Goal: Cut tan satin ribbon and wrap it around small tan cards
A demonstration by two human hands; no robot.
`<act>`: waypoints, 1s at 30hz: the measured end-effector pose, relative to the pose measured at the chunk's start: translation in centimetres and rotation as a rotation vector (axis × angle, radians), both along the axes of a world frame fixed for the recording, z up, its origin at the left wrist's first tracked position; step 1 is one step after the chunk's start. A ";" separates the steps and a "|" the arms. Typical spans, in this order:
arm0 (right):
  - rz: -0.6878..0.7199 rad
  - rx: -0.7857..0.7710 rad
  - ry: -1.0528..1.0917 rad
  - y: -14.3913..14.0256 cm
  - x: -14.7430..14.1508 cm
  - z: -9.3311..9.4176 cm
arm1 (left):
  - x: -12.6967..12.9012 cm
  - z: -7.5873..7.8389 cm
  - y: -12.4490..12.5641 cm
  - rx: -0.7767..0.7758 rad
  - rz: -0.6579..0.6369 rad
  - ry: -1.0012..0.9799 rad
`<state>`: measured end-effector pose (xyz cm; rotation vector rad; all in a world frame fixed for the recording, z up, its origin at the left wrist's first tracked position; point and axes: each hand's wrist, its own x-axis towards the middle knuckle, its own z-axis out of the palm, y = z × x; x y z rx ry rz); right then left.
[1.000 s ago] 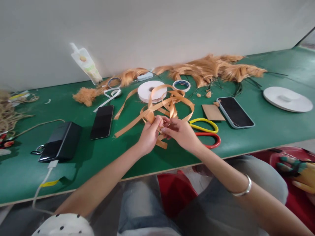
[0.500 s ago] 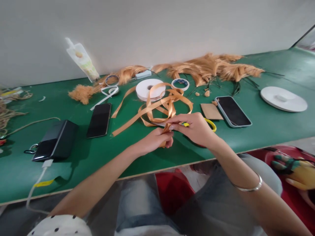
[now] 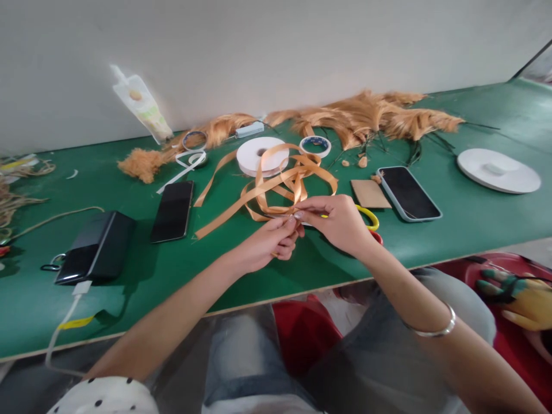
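Looped orange satin ribbon lies tangled on the green table in front of me, beside a white ribbon spool. Just on the near side of the loops, my left hand is closed, its thumb and forefinger pinching the ribbon. My right hand meets it there, thumb and fingertips also pinched on the ribbon. Most of the held piece is hidden by my fingers. Under my right hand lie scissors with yellow and red handles, partly covered.
Bundles of tan fibre line the wall. A black phone and a dark power bank lie left. A light-framed phone, brown card and white disc are right. A tape roll sits behind the ribbon.
My left fingers have curled in closer against my right fingertips, and the ribbon piece between them is now mostly hidden. More of the scissors' red handle shows. The loose loops have hardly moved.
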<state>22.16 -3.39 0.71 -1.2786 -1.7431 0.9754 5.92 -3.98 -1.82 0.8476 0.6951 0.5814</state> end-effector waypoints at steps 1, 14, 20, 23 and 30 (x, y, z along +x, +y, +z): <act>0.048 -0.015 0.022 0.1 0.3 0.1 | -0.1 0.0 0.1 -0.026 -0.018 -0.015; 0.342 -0.108 0.077 0.6 2.1 1.1 | -1.1 0.6 0.3 -0.150 -0.363 -0.097; 0.375 -0.147 0.124 0.4 2.0 0.8 | -1.4 0.7 0.5 -0.169 -0.412 -0.120; 0.345 -0.125 0.149 0.4 1.9 0.8 | -1.4 0.7 0.4 -0.170 -0.418 -0.118; 0.453 -0.199 0.221 0.4 2.2 1.1 | -1.5 0.4 0.4 -0.145 -0.379 -0.132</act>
